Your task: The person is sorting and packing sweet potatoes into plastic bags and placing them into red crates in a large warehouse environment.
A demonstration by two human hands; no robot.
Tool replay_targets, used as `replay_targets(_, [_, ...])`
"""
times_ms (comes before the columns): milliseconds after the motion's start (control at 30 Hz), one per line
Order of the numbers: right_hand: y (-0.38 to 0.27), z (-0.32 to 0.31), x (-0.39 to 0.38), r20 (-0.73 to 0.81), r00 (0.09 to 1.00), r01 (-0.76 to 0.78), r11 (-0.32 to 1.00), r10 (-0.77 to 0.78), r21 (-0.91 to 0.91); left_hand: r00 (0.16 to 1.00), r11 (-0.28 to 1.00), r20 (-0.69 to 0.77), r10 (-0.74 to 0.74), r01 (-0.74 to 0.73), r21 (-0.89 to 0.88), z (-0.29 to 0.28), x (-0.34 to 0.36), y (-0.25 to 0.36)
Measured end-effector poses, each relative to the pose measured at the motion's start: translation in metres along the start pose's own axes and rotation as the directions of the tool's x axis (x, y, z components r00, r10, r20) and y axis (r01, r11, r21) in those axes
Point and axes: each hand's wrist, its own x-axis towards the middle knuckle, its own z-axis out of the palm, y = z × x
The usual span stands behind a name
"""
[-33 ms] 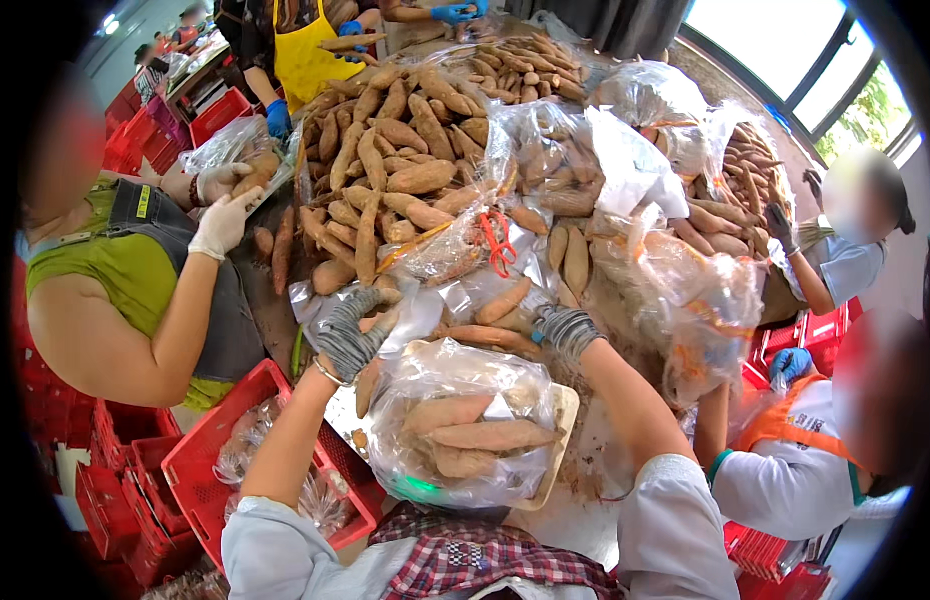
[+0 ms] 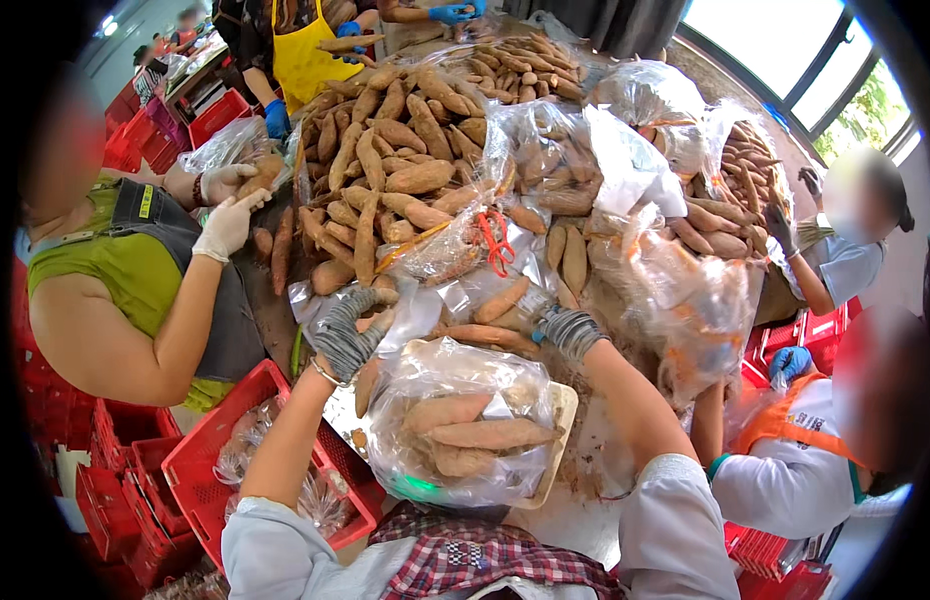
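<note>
My left hand (image 2: 351, 332), in a grey striped glove, has its fingers curled at the left edge of a clear plastic bag (image 2: 415, 308). My right hand (image 2: 570, 331), gloved alike, closes on the bag's right side; its fingertips are partly hidden. Between the hands, sweet potatoes (image 2: 493, 337) lie in and under the film. Nearer to me, a filled clear bag (image 2: 455, 375) holding several sweet potatoes rests on a cream tray (image 2: 563, 412). A green glow shows through its near edge.
A large heap of sweet potatoes (image 2: 420, 178) lies beyond my hands. Filled bags (image 2: 550, 150) stand to its right. A red crate (image 2: 200, 455) with bagged goods sits at my left. Co-workers stand on both sides, one holding a crumpled clear bag (image 2: 700, 310) at right.
The crumpled bag held by the co-worker at right has shifted slightly. The left co-worker's gloved hand has moved a little. My hands look the same.
</note>
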Motion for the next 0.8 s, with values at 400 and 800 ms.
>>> replay_targets(400, [-0.140, -0.069, -0.180, -0.406, 0.427, -0.080, 0.481, 0.808, 0.873, 0.993, 0.992, 0.068, -0.098, 0.103, -0.075, 0.019, 0.012, 0.011])
replay_targets(800, [-0.263, 0.036, -0.287, -0.080, 0.801, -0.362, 0.587, 0.594, 0.724, 0.636, 0.913, 0.745, -0.199, -0.156, 0.377, 0.265, 0.152, 0.037])
